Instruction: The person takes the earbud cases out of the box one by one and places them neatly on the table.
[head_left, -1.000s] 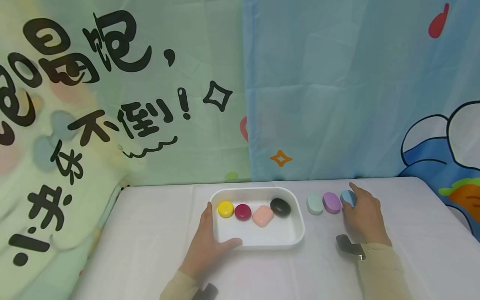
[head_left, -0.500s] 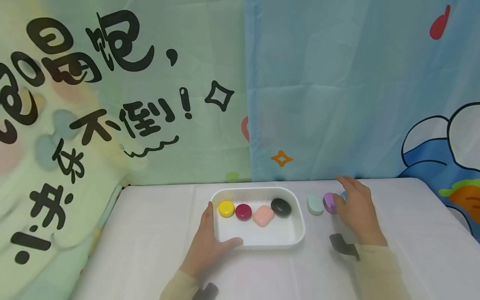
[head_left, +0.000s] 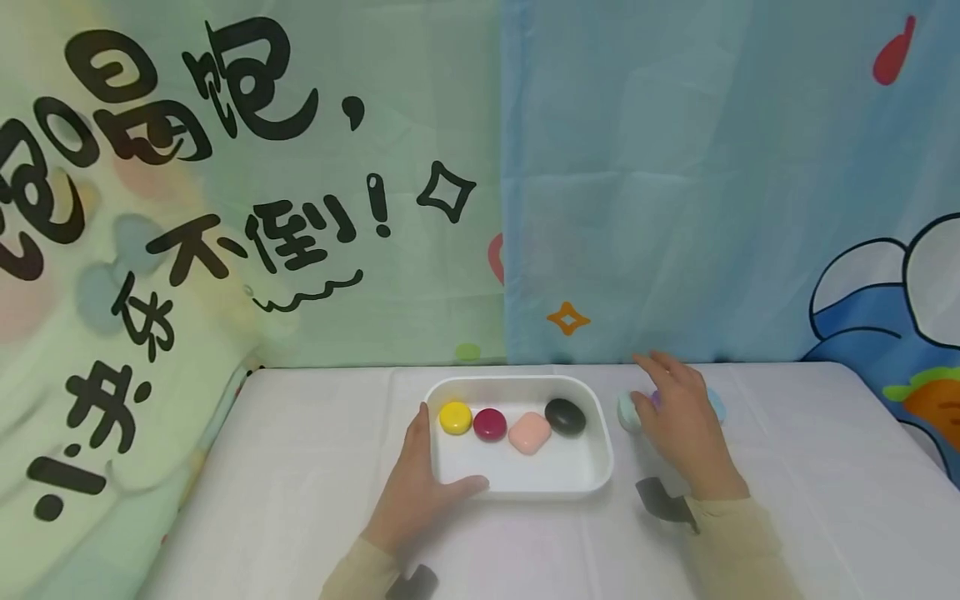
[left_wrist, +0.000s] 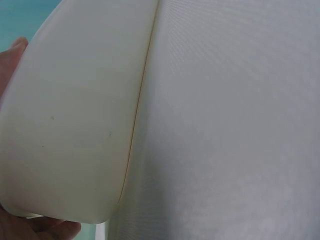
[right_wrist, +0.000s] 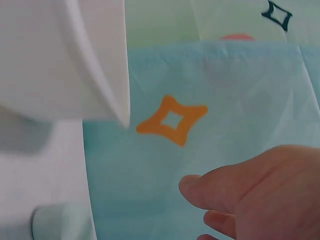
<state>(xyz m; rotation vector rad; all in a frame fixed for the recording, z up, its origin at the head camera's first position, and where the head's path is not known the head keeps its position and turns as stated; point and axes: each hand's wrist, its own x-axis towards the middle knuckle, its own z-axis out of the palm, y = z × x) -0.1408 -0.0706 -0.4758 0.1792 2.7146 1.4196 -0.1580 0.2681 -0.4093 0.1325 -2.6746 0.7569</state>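
My left hand (head_left: 422,477) holds the near left corner of a white tray (head_left: 517,482), its thumb at the front rim and its fingers along the left side. Inside the tray are smooth rounded pieces: yellow (head_left: 455,417), dark red (head_left: 490,425), pink (head_left: 529,433) and black (head_left: 565,417). My right hand (head_left: 688,429) hovers right of the tray, thumb and fingers apart, with nothing visible between them. It partly hides a pale green piece (head_left: 626,415), a purple piece (head_left: 656,398) and a light blue piece (head_left: 717,406). In the right wrist view, the pale green piece (right_wrist: 62,222) stands below the tray.
A white cloth covers the table (head_left: 300,475). Behind it hangs a printed curtain, green (head_left: 420,300) on the left and blue (head_left: 675,208) on the right. Dark wrist-camera parts (head_left: 663,502) stick out beside the right sleeve.
My right hand has moved left from the light blue piece, over the purple one, towards the pale green one. The light blue piece stays on the table. My left hand keeps its place on the tray.
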